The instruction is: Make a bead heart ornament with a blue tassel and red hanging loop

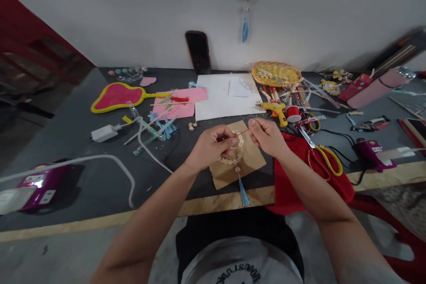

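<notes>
My left hand (213, 145) and right hand (268, 136) pinch red cord (242, 133); the ring (240, 152) has its tassel (244, 193), near side; cord seems unknotted.

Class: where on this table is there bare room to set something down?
Bare: the table's left side, between fan, charger and left purple socket; the white sheet, left of the scrap. Crowded: around the right hand, with glue gun, spool, scissors.
</notes>
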The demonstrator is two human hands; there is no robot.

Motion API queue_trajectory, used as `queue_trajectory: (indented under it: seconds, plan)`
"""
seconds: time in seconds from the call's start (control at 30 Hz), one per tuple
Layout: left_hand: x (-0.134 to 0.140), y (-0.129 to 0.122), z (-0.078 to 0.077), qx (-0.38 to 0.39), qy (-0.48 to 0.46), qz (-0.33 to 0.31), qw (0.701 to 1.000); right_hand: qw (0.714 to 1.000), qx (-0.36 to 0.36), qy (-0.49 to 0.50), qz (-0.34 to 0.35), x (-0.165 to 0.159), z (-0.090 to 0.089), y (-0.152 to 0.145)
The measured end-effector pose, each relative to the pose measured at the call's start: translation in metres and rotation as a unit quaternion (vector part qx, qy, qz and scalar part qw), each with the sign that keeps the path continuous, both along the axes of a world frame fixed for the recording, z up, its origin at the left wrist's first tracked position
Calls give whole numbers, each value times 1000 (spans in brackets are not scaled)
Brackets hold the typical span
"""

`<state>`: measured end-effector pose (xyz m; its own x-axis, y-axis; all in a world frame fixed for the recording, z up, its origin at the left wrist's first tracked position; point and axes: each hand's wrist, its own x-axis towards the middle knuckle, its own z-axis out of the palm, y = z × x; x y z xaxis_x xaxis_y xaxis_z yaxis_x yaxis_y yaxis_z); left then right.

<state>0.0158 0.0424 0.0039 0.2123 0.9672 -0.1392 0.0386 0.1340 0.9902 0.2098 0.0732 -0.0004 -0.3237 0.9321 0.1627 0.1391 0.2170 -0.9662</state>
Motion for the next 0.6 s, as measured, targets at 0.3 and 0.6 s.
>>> queue_trajectory:
  seconds: [0.3, 0.6]
  plan:
    - [1, 5, 3, -80, -45, 4, 996, 988, -27, 148, 28, 0, -16, 3]
    - [4, 2, 0, -114, -47, -24, 992, 954, -139, 262, -30, 0, -15, 8]
